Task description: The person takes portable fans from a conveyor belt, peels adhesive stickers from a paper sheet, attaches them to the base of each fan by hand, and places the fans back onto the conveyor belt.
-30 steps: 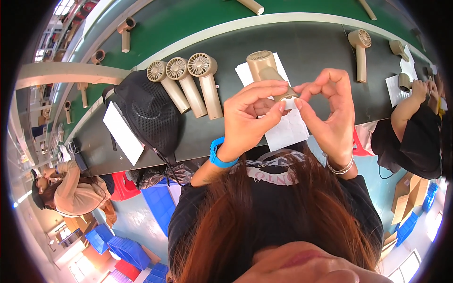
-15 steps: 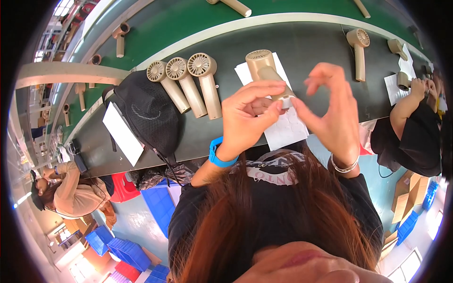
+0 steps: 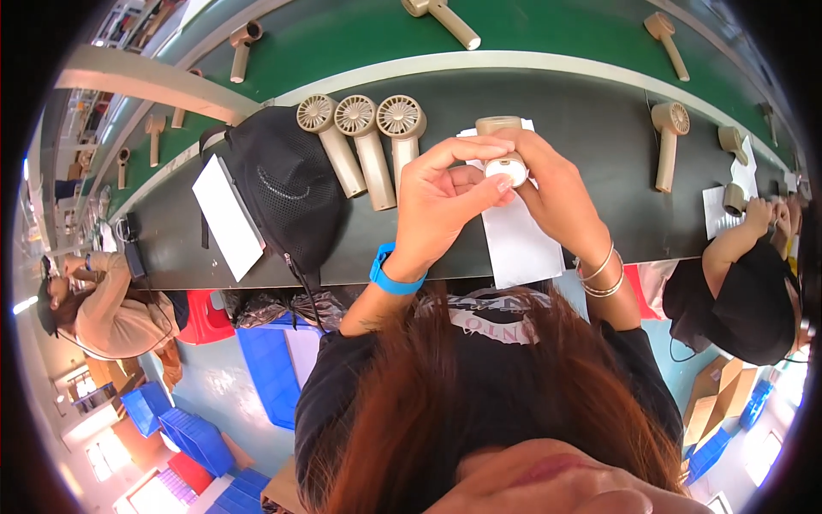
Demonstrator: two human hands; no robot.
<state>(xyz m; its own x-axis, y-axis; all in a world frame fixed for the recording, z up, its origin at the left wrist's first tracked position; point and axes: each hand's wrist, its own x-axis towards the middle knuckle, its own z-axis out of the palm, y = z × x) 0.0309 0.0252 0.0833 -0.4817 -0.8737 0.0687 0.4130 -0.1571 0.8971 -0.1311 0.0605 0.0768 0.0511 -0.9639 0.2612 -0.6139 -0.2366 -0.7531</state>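
A beige handheld fan (image 3: 498,125) is held over the work table, its head pointing away from me and its handle end toward me. A round white disc or sticker (image 3: 507,170) shows at that end. My left hand (image 3: 447,190) is closed on the handle from the left, with the thumb against the white end. From the right, the fingers of my right hand (image 3: 556,190) wrap over the handle, covering most of it. White paper sheets (image 3: 519,250) lie beneath both hands. Three more beige fans (image 3: 370,163) lie side by side left of my hands.
A black mesh backpack (image 3: 291,188) sits on the dark table (image 3: 445,79) at left, beside a white sheet or board (image 3: 228,219). Another fan (image 3: 668,146) lies at right. Fans lie on the green belt (image 3: 548,30) beyond a pale rail. Co-workers sit at both sides.
My right hand, held apart with its fingers curved, has come in and closed on the fan's handle. The handle end has turned up, showing its white face. The whole view has shifted slightly.
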